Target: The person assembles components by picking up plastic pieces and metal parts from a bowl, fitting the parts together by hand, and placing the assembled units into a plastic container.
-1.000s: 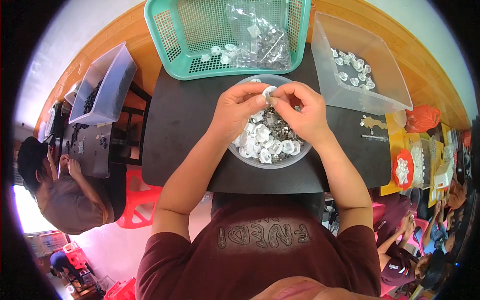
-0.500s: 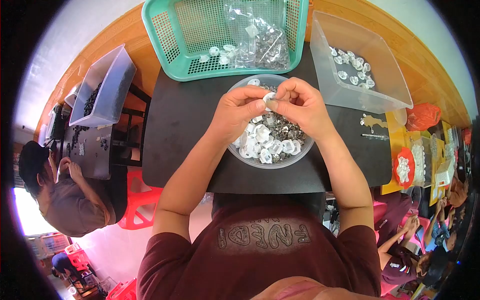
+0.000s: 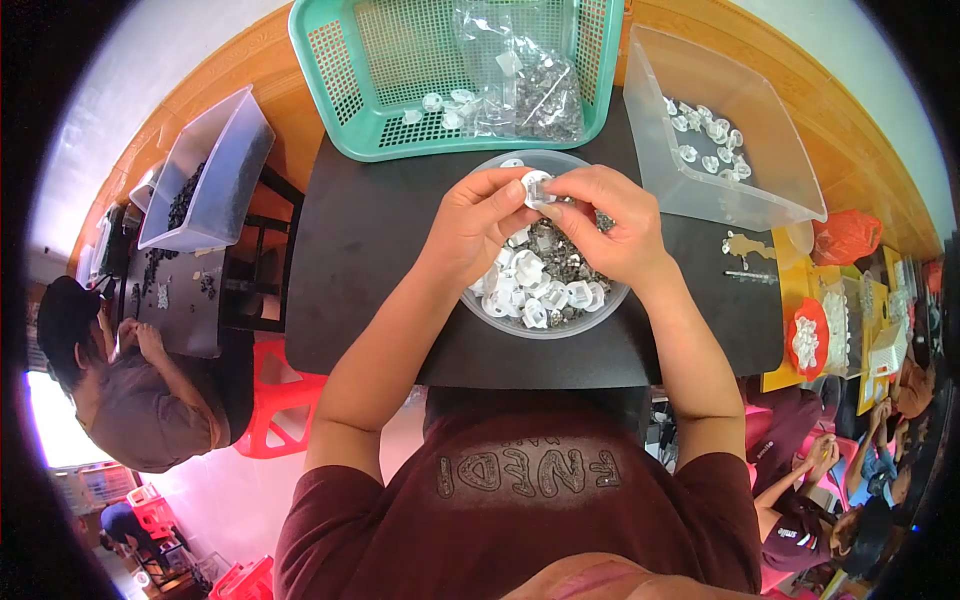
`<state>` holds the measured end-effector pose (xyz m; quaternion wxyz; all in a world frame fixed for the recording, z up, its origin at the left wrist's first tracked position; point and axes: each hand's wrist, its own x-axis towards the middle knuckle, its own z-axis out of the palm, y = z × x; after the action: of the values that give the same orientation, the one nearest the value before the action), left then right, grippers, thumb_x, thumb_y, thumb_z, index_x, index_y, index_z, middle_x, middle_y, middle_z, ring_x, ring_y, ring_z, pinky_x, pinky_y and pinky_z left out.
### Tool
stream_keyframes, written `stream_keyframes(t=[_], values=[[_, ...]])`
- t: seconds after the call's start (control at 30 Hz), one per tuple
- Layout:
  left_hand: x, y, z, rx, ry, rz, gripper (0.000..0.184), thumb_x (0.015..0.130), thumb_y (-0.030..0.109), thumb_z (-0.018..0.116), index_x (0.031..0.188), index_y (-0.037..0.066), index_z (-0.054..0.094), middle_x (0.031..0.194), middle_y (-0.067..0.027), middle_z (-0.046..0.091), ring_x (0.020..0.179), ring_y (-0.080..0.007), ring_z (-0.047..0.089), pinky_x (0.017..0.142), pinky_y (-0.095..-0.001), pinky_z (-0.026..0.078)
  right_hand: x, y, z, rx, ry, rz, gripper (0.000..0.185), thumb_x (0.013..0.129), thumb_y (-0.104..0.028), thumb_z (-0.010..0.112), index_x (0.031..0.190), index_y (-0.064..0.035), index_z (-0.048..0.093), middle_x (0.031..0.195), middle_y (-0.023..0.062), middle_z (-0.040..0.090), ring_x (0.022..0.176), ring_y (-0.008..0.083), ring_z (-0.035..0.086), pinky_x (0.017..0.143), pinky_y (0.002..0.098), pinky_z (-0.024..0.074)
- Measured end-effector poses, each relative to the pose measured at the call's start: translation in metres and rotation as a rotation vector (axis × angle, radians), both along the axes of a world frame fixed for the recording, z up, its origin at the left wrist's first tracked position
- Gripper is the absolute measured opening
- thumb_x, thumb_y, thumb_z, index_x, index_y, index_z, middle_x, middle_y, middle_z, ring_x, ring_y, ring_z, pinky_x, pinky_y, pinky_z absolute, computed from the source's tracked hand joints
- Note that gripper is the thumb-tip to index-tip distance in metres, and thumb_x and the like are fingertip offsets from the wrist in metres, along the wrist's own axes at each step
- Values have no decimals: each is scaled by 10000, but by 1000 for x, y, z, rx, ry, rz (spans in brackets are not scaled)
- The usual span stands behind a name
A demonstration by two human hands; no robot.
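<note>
My left hand (image 3: pixel 478 218) pinches a small white plastic part (image 3: pixel 534 188) between thumb and forefinger. From the other side, the closed thumb and fingers of my right hand (image 3: pixel 612 222) grip the same part; whether they also hold a separate small piece is hidden. Both hands are above a round translucent bowl (image 3: pixel 548 333) on the table. Inside the bowl, white plastic parts (image 3: pixel 524 285) lie in a heap at the near left, beside a pile of small shiny metal pieces (image 3: pixel 582 262).
A green basket (image 3: pixel 375 150) behind the bowl holds a clear bag of metal pieces (image 3: pixel 545 95) and several white parts. At right stands a clear bin (image 3: pixel 720 195) with more white parts. Co-workers sit at left (image 3: pixel 150 400) and right (image 3: pixel 810 520). The dark table (image 3: pixel 370 260) has rounded corners.
The white part has turned so that more of its face shows. My right fingers have shifted from their raised pinch to lie lower along its right side.
</note>
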<state>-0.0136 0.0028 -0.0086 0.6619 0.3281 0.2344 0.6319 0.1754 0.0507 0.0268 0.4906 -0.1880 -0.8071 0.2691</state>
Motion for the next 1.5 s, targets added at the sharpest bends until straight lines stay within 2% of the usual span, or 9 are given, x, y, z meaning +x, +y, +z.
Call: stream_keyframes(t=[0.27,0.47,0.73,1.17,1.27,1.33,1.37,1.43,1.5], values=[[3,0,-4,137,95,44,230,950,76,605,1170,16,637,1140,-112,667,1043,-197,650,949,-373,527,-9,-4,-8,-146,87,-26,136,795,-13,733,922,-32,690,865,44,662,622,82,566,539,225,451],[5,0,-5,170,110,69,237,942,58,609,1172,6,634,1136,-122,668,1056,-213,645,953,-397,525,-11,-8,-6,-186,119,-42,114,788,-6,715,897,-25,687,869,48,664,615,78,567,536,229,453],[7,0,-4,140,88,70,226,934,27,618,1156,-13,639,1110,-108,656,1025,-205,642,924,-381,536,-14,-9,-3,115,62,-167,92,749,-20,704,823,-19,650,821,61,651,553,135,565,496,261,455],[7,-2,-6,126,119,78,246,921,16,630,1163,-27,631,1115,-119,667,1009,-200,652,915,-367,537,-15,-9,-5,156,62,-194,106,739,-25,708,818,-20,639,806,68,647,577,167,592,510,282,489],[8,0,-5,139,145,85,231,906,2,640,1135,-27,647,1104,-103,663,1001,-186,646,904,-340,528,-12,-9,-2,100,41,-183,112,744,-33,716,829,-28,643,796,71,638,590,165,593,523,280,491],[7,0,-5,163,184,100,221,896,-9,645,1116,-24,658,1095,-92,658,992,-177,641,890,-324,523,-10,-9,0,-131,31,-125,116,765,-53,733,845,-34,650,793,45,631,617,123,591,543,259,484],[7,0,-5,188,222,113,211,887,-20,650,1097,-22,669,1087,-81,653,983,-168,637,877,-309,518,-9,-9,-1,-132,32,-125,116,765,-53,733,845,-34,650,793,45,631,617,123,591,543,259,484],[6,0,-6,210,227,110,204,880,-27,654,1083,-18,675,1083,-75,649,977,-160,632,865,-297,513,-7,-7,-1,-449,72,-23,129,786,-75,748,872,-32,662,801,11,625,669,77,582,578,234,471],[6,0,-7,233,232,106,198,873,-33,658,1069,-15,682,1079,-69,644,970,-153,627,853,-284,508,-3,-3,-4,-502,80,33,133,792,-78,749,884,-30,666,801,-3,622,692,63,577,591,226,467]])
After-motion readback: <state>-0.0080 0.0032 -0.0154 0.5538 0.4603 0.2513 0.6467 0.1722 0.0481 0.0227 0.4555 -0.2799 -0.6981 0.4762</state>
